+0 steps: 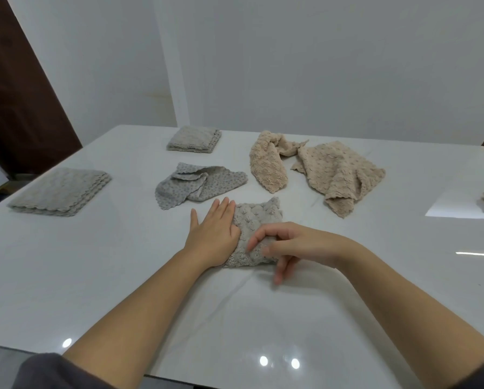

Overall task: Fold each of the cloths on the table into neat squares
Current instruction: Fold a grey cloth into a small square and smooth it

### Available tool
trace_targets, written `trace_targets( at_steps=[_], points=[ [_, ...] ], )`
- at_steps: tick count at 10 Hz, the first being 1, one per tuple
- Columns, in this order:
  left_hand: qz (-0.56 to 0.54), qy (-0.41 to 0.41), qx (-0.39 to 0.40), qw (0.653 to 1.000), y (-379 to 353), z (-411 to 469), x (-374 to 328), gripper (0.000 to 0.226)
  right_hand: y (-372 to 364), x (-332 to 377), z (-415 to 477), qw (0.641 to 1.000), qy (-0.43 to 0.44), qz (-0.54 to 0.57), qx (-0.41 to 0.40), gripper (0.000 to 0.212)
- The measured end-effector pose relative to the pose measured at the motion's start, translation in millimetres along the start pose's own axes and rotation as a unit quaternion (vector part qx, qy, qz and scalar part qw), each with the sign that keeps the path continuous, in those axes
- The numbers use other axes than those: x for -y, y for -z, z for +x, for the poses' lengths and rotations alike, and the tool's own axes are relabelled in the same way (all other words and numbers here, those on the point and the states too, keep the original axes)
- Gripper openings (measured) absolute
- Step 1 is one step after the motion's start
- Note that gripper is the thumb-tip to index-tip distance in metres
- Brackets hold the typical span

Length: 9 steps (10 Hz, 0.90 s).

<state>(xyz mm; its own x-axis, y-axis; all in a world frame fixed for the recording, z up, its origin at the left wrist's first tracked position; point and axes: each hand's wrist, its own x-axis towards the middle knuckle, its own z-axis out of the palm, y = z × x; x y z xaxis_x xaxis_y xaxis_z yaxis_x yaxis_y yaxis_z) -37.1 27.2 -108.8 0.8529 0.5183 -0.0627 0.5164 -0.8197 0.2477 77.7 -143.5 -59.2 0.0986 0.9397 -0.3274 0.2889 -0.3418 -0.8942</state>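
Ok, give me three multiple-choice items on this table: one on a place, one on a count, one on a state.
1. Where does the left hand lie?
A. Flat on the grey cloth nearest the person
B. On a beige cloth
C. In the person's lap

2. How many neatly folded grey piles are on the table?
A. One
B. Two
C. Four

3. In what state is the dotted grey cloth?
A. Folded square
B. Rumpled, not folded
C. Hanging over the edge

Key:
1 A: its straight fingers press that cloth's left part, while the right hand pinches it.
2 B: one pile lies at the left, another pile farther back.
3 B: its edges curl in loose folds.
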Motion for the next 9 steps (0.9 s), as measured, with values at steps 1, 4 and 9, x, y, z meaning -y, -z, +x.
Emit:
trace_targets(
  at_steps=[1, 4, 9],
  points=[
    [-0.005, 0.001, -0.003, 1.0, -0.6, -0.5, -0.6, 0.061, 2.1, -5.8, -0.8, 0.999, -0.003, -0.026, -0.03, 0.016],
    [0.001, 0.0, -0.008, 1.0, -0.8, -0.2, -0.5, 0.061, 4.5, -7.0, -3.7, 0.996, -0.008, -0.044, -0.075, 0.016],
    [-0.004, -0.002, -0.023, 1.0, -1.6, -0.2, -0.8, 0.061, 12.0, -1.8, -0.2, 0.951, 0.014, -0.101, -0.291, 0.024]
  ],
)
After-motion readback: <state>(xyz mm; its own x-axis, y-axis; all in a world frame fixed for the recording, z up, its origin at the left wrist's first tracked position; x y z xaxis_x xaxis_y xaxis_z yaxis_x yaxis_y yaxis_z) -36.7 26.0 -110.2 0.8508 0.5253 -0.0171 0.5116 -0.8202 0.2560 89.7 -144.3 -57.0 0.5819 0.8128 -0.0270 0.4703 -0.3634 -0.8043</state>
